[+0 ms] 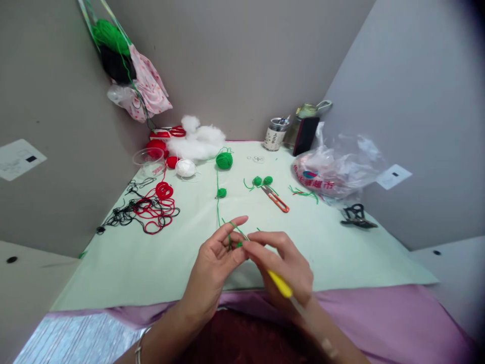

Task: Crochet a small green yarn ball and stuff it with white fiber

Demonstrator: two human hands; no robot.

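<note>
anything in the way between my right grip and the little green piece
Nothing visible: your right grip, holding the yellow-handled tool, has its fingertips right at the green piece in your left grip. The orange scissors lie beyond both.

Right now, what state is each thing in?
Yellow-handled crochet hook: gripped in right hand.
Green strand: draped over left hand.
Large green yarn ball: wound, strand trailing.
Black yarn: loose, tangled.
Red yarn: loosely looped.
White stuffing: fluffed, loose.
Orange thread snips: lying flat.
Pen can: upright, open.
Plastic shopping bag: bulging, crumpled.
Phone: leaning upright.
</note>
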